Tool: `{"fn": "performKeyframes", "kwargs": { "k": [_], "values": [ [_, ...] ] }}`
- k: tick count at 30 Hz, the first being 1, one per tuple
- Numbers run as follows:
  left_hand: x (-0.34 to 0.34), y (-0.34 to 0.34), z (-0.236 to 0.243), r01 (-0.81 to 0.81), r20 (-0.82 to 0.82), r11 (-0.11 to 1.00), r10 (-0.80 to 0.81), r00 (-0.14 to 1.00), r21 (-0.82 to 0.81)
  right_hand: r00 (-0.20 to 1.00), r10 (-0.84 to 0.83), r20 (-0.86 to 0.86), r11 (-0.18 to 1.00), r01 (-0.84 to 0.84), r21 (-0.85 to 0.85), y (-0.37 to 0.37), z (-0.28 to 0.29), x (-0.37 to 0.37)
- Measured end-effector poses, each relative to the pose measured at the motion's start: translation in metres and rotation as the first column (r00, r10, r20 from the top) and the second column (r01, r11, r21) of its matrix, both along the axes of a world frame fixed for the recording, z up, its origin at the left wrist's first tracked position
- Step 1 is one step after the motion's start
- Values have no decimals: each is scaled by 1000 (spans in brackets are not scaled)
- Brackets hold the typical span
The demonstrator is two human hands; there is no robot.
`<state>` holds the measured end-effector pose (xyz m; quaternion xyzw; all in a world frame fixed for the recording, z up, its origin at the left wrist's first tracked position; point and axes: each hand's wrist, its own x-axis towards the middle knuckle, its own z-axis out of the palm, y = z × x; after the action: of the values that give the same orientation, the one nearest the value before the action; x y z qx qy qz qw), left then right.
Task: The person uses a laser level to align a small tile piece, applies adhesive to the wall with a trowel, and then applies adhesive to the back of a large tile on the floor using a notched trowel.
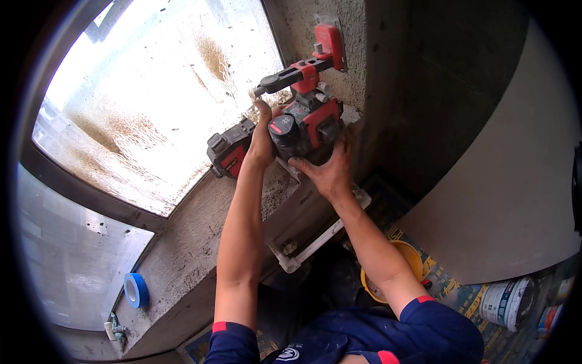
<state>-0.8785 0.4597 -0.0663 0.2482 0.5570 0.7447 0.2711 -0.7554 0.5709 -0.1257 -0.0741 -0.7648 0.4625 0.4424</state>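
Red-and-black device (318, 124) sits clasped between left hand (262, 144) and right hand (332, 174), near the far end of the concrete sill (191, 249).

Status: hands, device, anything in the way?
Left hand alongside red-and-black device; right hand gripping its near side. Device at bracket arm. Second device close left, not visibly blocking.

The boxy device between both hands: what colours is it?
The boxy device is red and black, clearest in the head view.
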Motion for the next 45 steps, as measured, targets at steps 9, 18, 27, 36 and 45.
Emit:
{"fn": "performKeyframes", "kwargs": {
  "k": [9,18,27,36,45],
  "values": [
    [-1,4,1,-32,66,999,31,997,12,999,-32,-12,999,32,27,-1,-1,0],
    [10,6,15,5,71,1000,-3,997,-25,999,-15,-48,1000,16,11,-1,3,0],
    [10,7,13,15,37,1000,-14,999,-15,998,-48,-29,996,51,75,1,-1,1],
    [6,6,6,46,92,997,-52,994,67,999,-28,-17,1000,28,12,-2,3,3],
    [16,14,8,20,136,998,-29,990,63,995,12,-98,999,-16,-37,4,-12,-3]
  ]
}}
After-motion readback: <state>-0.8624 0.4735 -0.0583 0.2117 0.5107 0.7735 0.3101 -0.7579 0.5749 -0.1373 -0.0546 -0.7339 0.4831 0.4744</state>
